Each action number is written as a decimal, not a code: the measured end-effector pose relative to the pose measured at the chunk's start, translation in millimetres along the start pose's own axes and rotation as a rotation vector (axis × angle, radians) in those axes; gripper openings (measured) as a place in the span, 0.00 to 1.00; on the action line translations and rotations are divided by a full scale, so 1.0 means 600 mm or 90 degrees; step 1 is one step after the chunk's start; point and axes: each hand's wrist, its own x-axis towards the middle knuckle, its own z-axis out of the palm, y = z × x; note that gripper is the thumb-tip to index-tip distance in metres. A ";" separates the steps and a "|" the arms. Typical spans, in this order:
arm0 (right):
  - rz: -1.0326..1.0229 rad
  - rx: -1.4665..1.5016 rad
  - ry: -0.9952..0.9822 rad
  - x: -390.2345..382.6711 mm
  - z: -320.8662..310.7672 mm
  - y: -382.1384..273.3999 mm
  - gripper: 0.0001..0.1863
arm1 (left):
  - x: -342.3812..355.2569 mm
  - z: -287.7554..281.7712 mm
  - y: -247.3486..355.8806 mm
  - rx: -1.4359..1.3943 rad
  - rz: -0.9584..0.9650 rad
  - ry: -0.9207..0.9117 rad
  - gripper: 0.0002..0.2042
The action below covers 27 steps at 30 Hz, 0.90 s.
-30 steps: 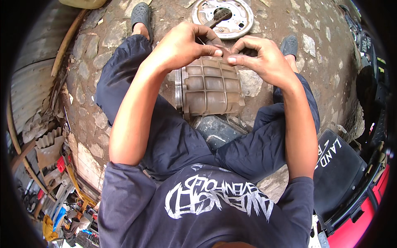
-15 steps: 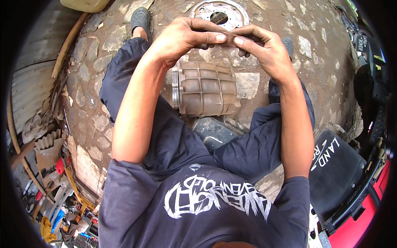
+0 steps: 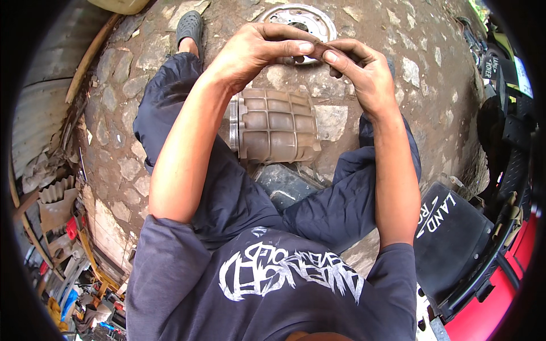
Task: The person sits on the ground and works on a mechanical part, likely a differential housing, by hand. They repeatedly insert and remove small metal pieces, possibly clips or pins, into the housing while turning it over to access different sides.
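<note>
Out in front of me, my left hand (image 3: 253, 50) and my right hand (image 3: 359, 71) meet over a small dark brown piece (image 3: 320, 50). It looks like a folded scrap of sheet; its kind cannot be told. Each hand pinches it between thumb and fingers, and the other fingertips are partly hidden. Below the hands a ribbed metal gearbox housing (image 3: 278, 125) lies on its side between my legs, apart from both hands. Its machined flange (image 3: 234, 122) faces left.
A white wheel rim (image 3: 324, 23) lies on the stone ground beyond my hands. A dark metal part (image 3: 284, 184) is under the housing. At right are a black mud flap (image 3: 455, 238) and red bodywork (image 3: 489, 307). Scrap (image 3: 68, 256) piles up at lower left beside corrugated sheets (image 3: 42, 113).
The piece has tilted between my fingers, and my right hand has shifted slightly lower. The whole view has moved a little, so the housing and wheel rim appear further left.
</note>
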 end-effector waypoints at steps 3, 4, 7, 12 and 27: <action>-0.039 0.010 0.011 -0.001 0.004 0.002 0.16 | 0.002 0.003 -0.001 -0.013 -0.014 0.052 0.13; -0.055 0.015 0.013 -0.001 0.004 0.004 0.16 | 0.003 0.005 -0.002 -0.020 0.005 0.078 0.13; -0.073 0.063 -0.033 0.002 0.006 0.008 0.15 | 0.005 0.000 -0.002 -0.004 0.064 0.124 0.12; -0.043 0.033 0.036 0.003 0.017 0.008 0.16 | 0.007 0.004 -0.002 -0.041 0.089 0.120 0.14; -0.054 0.122 0.093 -0.008 0.031 0.015 0.16 | 0.000 0.038 -0.024 0.139 0.287 0.160 0.14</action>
